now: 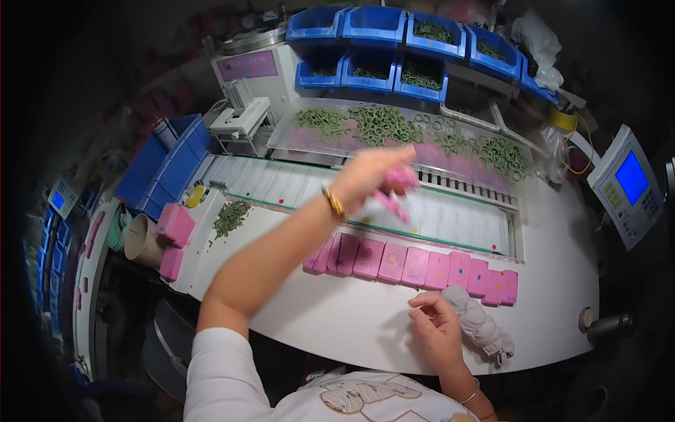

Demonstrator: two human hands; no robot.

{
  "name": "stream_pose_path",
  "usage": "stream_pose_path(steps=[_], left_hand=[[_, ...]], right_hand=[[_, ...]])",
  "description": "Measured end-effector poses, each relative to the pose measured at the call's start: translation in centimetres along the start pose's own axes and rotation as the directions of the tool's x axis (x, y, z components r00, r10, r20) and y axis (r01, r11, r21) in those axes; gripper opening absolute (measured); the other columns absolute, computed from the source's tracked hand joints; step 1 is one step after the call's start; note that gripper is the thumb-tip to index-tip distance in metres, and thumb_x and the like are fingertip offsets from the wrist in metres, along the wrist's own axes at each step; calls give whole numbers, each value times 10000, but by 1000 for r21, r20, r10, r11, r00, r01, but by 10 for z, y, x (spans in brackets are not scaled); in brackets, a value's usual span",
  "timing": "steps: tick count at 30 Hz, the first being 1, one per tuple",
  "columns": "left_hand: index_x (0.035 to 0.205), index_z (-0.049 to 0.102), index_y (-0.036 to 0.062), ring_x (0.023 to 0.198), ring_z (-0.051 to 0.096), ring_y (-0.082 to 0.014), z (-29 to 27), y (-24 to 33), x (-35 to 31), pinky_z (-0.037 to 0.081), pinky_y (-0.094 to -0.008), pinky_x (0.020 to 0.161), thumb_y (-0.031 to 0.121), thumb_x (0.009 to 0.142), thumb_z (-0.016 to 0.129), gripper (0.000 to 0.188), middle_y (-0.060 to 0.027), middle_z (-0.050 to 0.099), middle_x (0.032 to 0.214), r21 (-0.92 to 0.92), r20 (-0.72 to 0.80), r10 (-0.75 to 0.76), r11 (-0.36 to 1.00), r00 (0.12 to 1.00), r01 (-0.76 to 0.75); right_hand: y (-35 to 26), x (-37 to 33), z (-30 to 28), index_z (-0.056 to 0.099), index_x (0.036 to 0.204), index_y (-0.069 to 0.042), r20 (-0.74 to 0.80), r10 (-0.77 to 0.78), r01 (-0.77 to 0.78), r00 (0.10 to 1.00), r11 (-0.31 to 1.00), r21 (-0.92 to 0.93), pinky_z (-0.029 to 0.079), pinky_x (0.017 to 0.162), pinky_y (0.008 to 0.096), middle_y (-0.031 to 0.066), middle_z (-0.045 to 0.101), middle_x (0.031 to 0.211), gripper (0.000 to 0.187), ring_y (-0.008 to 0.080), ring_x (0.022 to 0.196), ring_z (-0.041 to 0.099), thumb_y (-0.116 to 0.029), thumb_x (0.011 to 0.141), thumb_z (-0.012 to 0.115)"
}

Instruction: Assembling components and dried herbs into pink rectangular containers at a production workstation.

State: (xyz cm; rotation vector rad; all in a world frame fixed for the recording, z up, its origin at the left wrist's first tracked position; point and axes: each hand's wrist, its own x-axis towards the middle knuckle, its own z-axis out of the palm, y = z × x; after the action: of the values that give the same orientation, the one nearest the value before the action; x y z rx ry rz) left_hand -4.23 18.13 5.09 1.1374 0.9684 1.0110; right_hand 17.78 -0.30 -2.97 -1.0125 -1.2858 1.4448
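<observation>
My left hand [367, 176] is raised over the long glass-edged panel, its fingers closed around a pink piece [395, 204]. Motion blurs the piece, so its exact kind cannot be made out. Lower right, my right hand [437, 327] hovers above the white table with its fingers loosely curled and apart, nothing visible in them. Right beside it lies a twisted grey cloth roll [485, 330]. A row of several pink blocks [392, 262], some marked with coloured dots, runs along the panel's near edge. Beyond my left hand, small green rings [383, 125] lie in heaps on a clear tray [281, 137].
Blue bins [373, 24], some holding green pieces, stand in two rows at the back. A keypad device with a blue screen [631, 176] is at right. At left are a blue crate [165, 169], a cardboard tube [144, 239], pink blocks [176, 225] and green bits [230, 218].
</observation>
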Motion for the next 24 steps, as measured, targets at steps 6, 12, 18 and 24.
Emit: stream_pose_path(steps=[6,12,18,24], left_hand=[[1244,573,-19,922,605,-152,68,-80,-82,524,-298,807,443,963,547,541,-105,640,1027,-381,145,-258,876,955,295],[1287,536,-13,1055,599,-163,89,-102,-118,481,-320,937,468,985,490,570,-115,622,1155,-629,191,-253,710,948,317],[1317,464,-3,946,630,-182,92,-108,-120,521,-313,850,513,992,432,611,-111,634,1063,-659,108,-301,692,947,295],[1122,589,-43,659,598,-164,88,-107,-119,510,-275,614,626,981,281,750,-83,630,801,-729,157,-345,592,925,344]], right_hand=[[-29,8,4,603,1130,-37,147,-554,489,819,542,-683,477,761,301,131,573,1113,415,234,868,591,3,734,720],[-20,21,-6,654,1046,-22,303,-600,632,740,466,-620,515,746,384,121,636,994,417,328,879,607,100,650,616],[-17,7,1,685,1038,-13,386,-597,646,704,312,-697,513,737,361,98,673,1069,373,270,907,622,-8,671,613],[-7,-14,-5,687,1110,-43,528,-552,706,645,168,-688,469,729,292,66,660,1197,394,188,1011,608,-109,727,623]])
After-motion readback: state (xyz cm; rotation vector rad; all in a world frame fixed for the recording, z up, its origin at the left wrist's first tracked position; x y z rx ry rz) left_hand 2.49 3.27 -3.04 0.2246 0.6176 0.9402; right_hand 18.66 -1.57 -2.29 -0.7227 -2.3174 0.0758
